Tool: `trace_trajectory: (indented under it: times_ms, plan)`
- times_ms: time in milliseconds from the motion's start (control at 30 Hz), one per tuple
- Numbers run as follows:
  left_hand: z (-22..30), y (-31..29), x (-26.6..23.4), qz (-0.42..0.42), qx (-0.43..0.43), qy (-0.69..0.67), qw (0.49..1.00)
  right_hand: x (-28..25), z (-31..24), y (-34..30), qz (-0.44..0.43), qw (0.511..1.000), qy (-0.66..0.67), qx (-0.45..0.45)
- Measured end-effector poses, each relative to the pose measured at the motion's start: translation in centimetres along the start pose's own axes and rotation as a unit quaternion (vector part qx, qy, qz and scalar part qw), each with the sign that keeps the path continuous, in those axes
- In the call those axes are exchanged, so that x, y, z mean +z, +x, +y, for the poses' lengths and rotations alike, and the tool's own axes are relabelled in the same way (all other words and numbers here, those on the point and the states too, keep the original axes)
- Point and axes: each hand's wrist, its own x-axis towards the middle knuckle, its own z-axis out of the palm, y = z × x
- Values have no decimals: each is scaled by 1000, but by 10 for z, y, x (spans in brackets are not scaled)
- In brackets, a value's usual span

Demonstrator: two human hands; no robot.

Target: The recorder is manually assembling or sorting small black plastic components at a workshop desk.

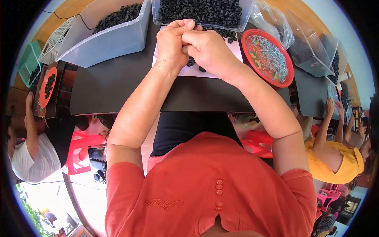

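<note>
Left hand (170,45) and right hand (208,49) come together at the upper centre of the frame, knuckles bent, fingertips drawn in close to one another. Their own fingers cover whatever sits between, so I can't tell what, if anything, they grip. The left stands nearly upright on its wrist; the right leans in from the other side, both forearms slanting inward. Just below them, small black pieces (190,61) lie on a white sheet (189,72); more lie to their upper right, by a clear bin (248,15) heaped with black pieces. Right of the sheet, a red plate (291,70) holds silvery bits (274,59). Toward the upper left, another bin (118,49) stands on the dark table (114,89).
</note>
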Motion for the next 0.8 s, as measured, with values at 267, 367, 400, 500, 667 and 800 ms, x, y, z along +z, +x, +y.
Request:
trace_trajectory:
  times_ms: [267, 367, 400, 500, 667, 800]
  plan:
    - [-10, -8, 7, 26, 42, 69, 996, -24, 3, -13, 36, 999, -30, -13]
    - [-10, -7, 9, -3, 30, 139, 990, -48, 26, -7, 101, 980, 150, 80]
    - [-10, -9, 11, -17, 23, 188, 982, -54, 29, -5, 105, 968, 193, 119]
    - [-11, -13, 15, -20, 23, 217, 976, -52, 36, -6, 109, 964, 185, 158]
    - [-11, -16, 15, -28, 28, 259, 965, -42, 41, -10, 127, 953, 223, 164]
    - [-9, -19, 17, -25, 35, 269, 962, -39, 42, -11, 125, 951, 230, 166]
